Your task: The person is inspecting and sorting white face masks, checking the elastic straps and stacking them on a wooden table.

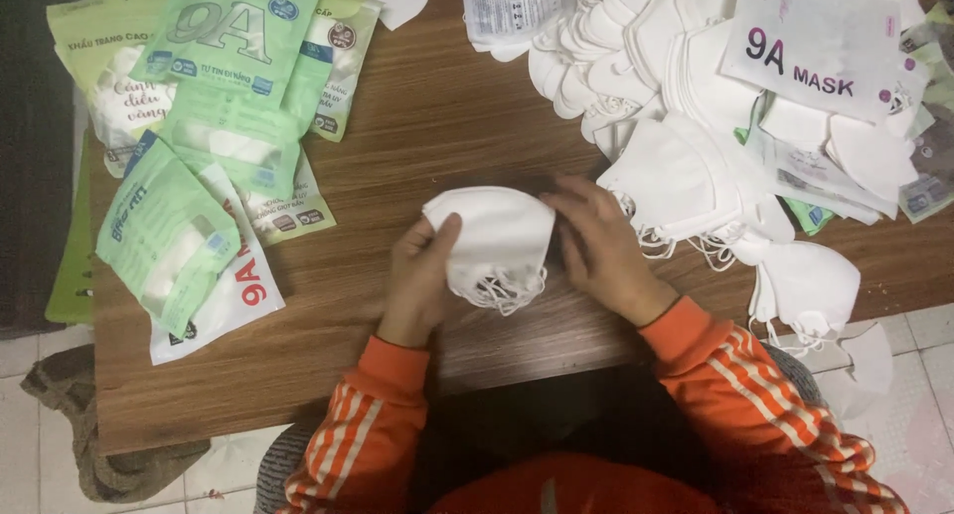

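A small stack of folded white face masks (pixel 494 238) rests on the wooden table (pixel 417 136), ear loops hanging toward me. My left hand (pixel 420 275) grips its left edge, thumb on top. My right hand (pixel 596 248) holds the right edge, fingers curled over it. Both sleeves are orange with white stripes.
A large heap of loose white masks (pixel 686 106) and a white printed packet (pixel 820 47) fill the back right. Several green and white mask packets (pixel 214 126) lie at the left. One mask (pixel 810 285) hangs over the table's right front edge. A cloth (pixel 70 415) lies on the tiled floor.
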